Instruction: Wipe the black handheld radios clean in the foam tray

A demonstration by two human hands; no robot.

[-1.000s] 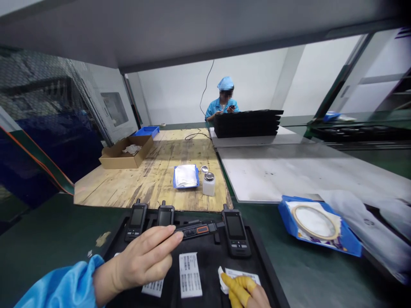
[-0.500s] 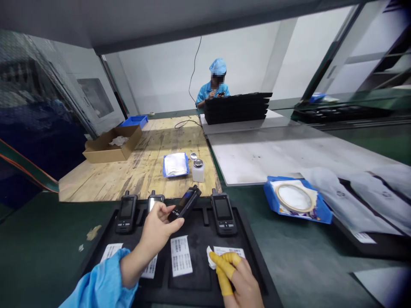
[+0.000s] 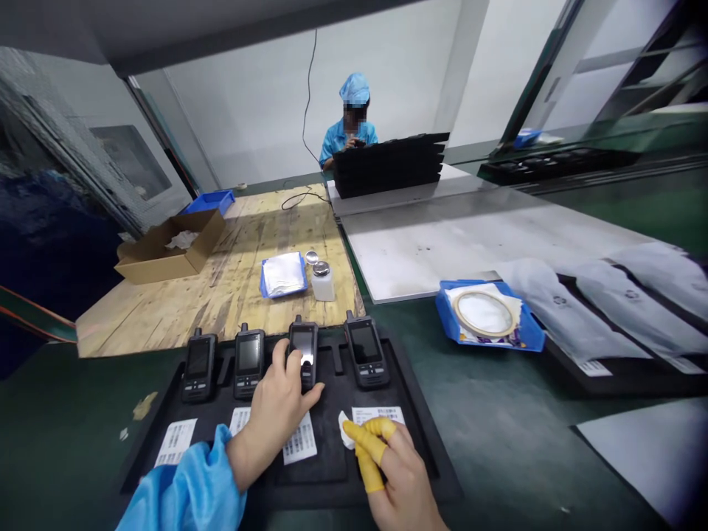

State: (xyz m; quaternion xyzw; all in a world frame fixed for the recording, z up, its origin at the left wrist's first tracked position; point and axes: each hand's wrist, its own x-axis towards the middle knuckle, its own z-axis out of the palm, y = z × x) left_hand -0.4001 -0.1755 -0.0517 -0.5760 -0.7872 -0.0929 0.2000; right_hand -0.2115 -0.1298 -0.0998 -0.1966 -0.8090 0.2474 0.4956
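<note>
A black tray (image 3: 434, 472) lies in front of me with several black handsets standing along its far edge and white barcode labels (image 3: 175, 441) below them. My left hand (image 3: 276, 413), in a blue sleeve, is closed on the lower end of the third handset (image 3: 304, 345), which lies in its slot between the second handset (image 3: 248, 355) and the fourth handset (image 3: 365, 345). My right hand (image 3: 394, 468) wears yellow finger cots and pinches a small white wipe (image 3: 345, 434) over the label (image 3: 379, 414) under the fourth handset.
A blue tray with a tape ring (image 3: 484, 313) sits right of the black tray, with bagged items (image 3: 558, 317) beyond. On the wooden board are a white bottle (image 3: 323, 282), a blue tray of wipes (image 3: 283, 274) and a cardboard box (image 3: 166, 247). A co-worker (image 3: 349, 129) sits behind stacked black trays (image 3: 387, 166).
My left hand brought the handset down from a tilted hold in the air to lie screen-up in the tray's third slot. My right hand stayed over the label with the wipe.
</note>
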